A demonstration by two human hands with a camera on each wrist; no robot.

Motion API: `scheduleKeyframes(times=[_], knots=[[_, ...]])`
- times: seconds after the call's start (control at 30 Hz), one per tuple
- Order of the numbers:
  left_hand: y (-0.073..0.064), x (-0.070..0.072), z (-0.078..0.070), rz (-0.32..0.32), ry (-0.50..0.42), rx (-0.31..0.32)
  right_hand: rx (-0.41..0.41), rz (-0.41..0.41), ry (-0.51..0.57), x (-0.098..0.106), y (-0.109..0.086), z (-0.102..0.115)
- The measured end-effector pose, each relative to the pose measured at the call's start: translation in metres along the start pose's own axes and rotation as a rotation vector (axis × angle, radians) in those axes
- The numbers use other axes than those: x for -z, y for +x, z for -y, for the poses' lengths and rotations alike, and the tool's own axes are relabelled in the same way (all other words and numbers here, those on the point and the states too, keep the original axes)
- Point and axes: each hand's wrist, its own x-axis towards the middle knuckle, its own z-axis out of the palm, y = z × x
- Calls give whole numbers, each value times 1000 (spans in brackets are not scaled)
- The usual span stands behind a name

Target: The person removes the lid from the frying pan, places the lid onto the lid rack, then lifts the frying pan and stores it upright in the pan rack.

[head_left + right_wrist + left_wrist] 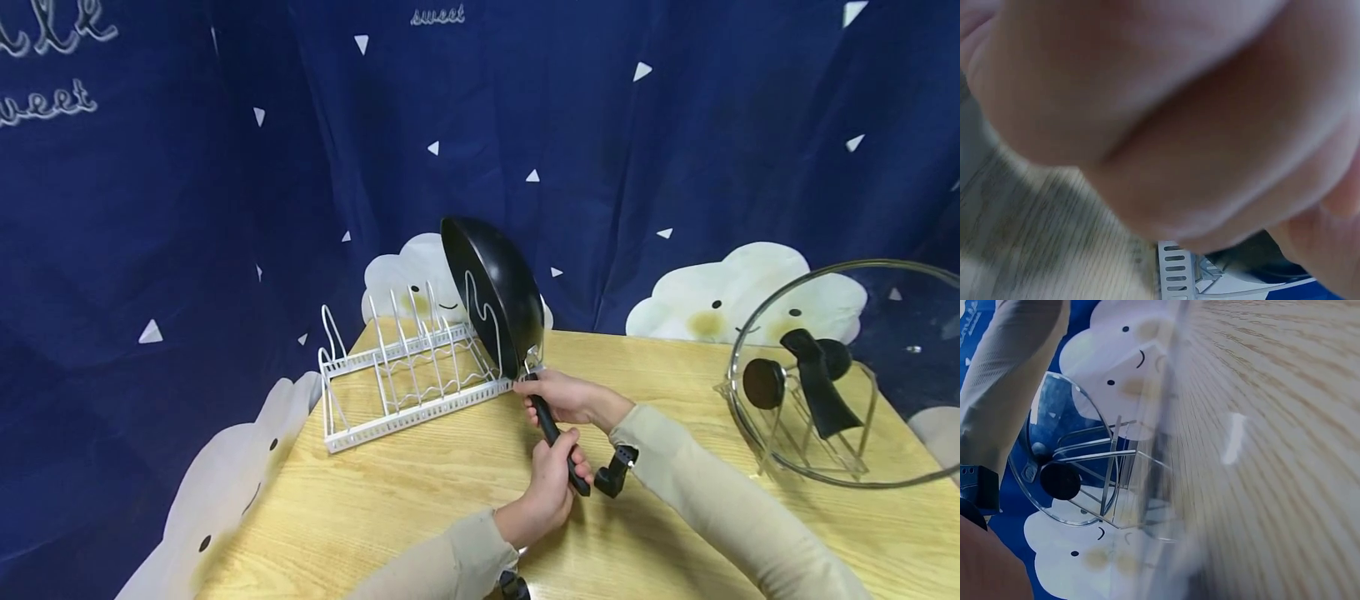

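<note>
A black wok (pixel 512 283) stands on its side at the right end of a white wire rack (pixel 420 412), its round bottom facing right. Thin wire loops of the rack show in front of its open side. Toward me and down slants the wok's black handle (pixel 547 423). My right hand (pixel 564 395) grips that handle close to the pan, and my left hand (pixel 551 479) is wrapped round its lower end. In the right wrist view, curled fingers (pixel 1210 156) fill most of the picture, with the slotted rack rail (pixel 1175 272) and dark wok (pixel 1260 259) below.
On the right, a large glass lid (pixel 738 400) with a dark knob (pixel 764 383) leans upright in a wire stand (pixel 870 408). A dark blue curtain (pixel 480 100) with clouds hangs behind the wooden table (pixel 360 517). The rack's left slots hold nothing.
</note>
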Motion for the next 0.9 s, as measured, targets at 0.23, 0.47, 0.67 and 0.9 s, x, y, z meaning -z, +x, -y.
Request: scheduleKeyframes(times=[0.23,0.47,0.67,0.9], knots=[[2,1,0,19,-3,6,-19,2,-22,1,-1,4],[4,6,2,38,21,38,-39,22,-87,2,-3,2],[7,10,7,22,44,52,-23,12,-104,4,0,-4],[11,13,12,13,63,44,-10,-16,-133,4,2,-9]])
